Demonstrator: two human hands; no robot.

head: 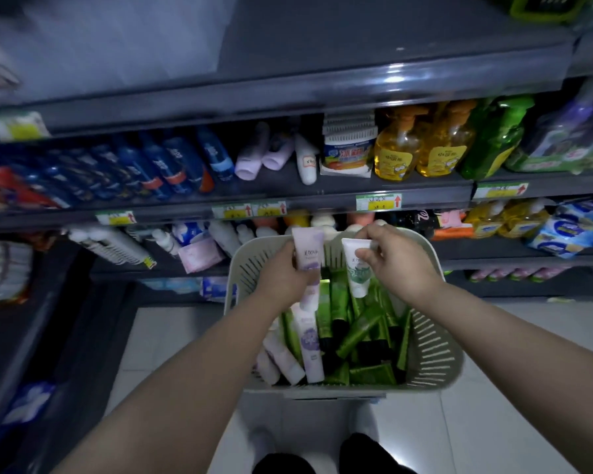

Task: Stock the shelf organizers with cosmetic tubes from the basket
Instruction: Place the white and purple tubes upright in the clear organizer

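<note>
A pale slotted basket (435, 350) stands in front of me, holding several green tubes (356, 331) and a few lilac-and-white tubes (310, 343). My left hand (283, 277) grips a lilac tube (308, 249) upright above the basket's far left side. My right hand (396, 260) pinches a white tube with green print (356, 273) by its crimped top end, cap down, over the basket's middle. The two hands are close together, level with the basket's far rim. Shelf organizers cannot be made out in the blurred shelves.
Dark store shelves rise right behind the basket: blue bottles (172, 165), pink tubes (254, 159) and yellow pump bottles (397, 148) on the upper shelf, white bottles (220, 234) and packets below. Price tags (378, 201) line the shelf edges. Pale floor tiles (510, 388) lie to the right.
</note>
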